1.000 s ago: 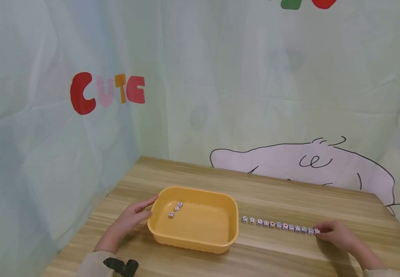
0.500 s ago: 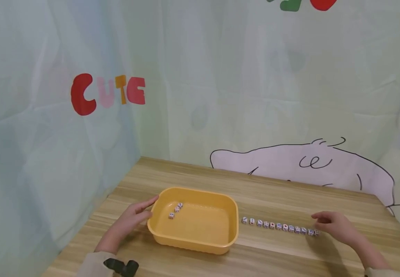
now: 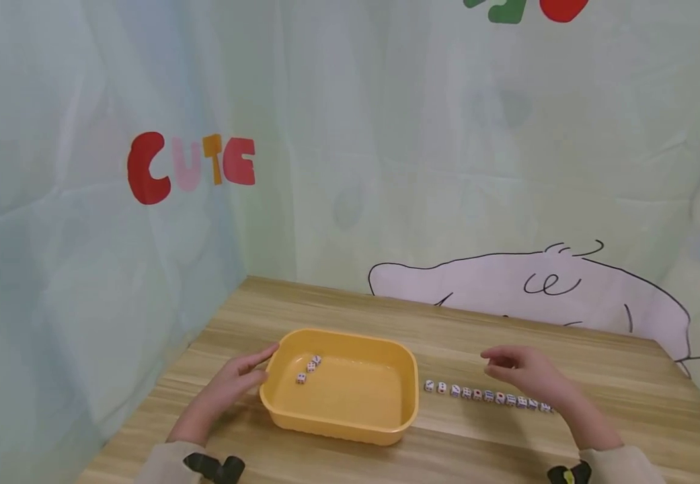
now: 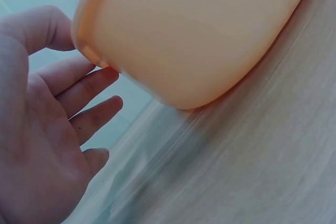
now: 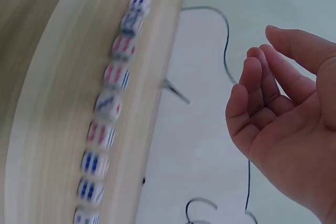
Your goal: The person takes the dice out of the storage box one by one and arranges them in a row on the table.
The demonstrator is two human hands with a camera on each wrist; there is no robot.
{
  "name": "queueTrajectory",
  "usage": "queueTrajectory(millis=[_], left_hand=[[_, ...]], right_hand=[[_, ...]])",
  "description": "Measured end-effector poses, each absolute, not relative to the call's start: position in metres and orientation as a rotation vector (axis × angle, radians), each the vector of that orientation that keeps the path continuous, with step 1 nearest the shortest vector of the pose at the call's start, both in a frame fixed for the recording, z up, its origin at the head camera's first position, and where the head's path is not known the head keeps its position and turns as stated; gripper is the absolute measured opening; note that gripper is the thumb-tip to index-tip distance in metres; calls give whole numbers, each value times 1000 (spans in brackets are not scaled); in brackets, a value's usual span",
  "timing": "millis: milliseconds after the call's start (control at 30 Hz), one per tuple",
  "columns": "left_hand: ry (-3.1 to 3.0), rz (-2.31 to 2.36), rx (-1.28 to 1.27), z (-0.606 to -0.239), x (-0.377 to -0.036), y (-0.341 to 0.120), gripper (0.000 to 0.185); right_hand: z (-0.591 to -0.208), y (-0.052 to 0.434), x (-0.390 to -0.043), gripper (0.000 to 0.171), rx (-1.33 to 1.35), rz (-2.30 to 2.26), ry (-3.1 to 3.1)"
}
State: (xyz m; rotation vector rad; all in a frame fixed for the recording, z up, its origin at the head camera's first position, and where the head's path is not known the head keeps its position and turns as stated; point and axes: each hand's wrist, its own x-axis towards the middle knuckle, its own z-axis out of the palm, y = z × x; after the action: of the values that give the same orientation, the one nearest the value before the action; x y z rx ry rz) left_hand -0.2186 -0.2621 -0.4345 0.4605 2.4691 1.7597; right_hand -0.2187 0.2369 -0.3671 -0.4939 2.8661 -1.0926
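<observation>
A yellow plastic tray (image 3: 350, 433) sits on the wooden table, with three small white dice (image 3: 311, 366) in its left part. My left hand (image 3: 225, 386) rests on the tray's left end; in the left wrist view its fingertips touch the rim and the other fingers are loosely spread. To the right of the tray runs a straight row of several dice (image 3: 489, 396). Over that row hovers my right hand (image 3: 528, 370), its fingers loosely bent and holding nothing. The row's right end is partly hidden behind the right wrist.
The wooden table (image 3: 325, 292) meets hanging fabric (image 3: 446, 134) along its left and back edges. Coloured letters and a cartoon outline decorate the fabric. A dark strap (image 3: 213, 466) circles the left sleeve, and another strap (image 3: 569, 472) the right one.
My right hand has let go of the die at the row's right end, lifted, and moved left above the row. The left hand stays at the tray.
</observation>
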Motion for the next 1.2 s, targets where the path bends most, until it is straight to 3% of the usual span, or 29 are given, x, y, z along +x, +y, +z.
queueTrajectory(millis=[800,1200], left_hand=[[2458,1764,448,-435,-220,-260,56],[2483,1743,382,-431,-216,-259,56]], right_hand=[[-368,87,-227,26,-888,-1300,2546],[-374,30,-226,25,-893,-1331,2488]])
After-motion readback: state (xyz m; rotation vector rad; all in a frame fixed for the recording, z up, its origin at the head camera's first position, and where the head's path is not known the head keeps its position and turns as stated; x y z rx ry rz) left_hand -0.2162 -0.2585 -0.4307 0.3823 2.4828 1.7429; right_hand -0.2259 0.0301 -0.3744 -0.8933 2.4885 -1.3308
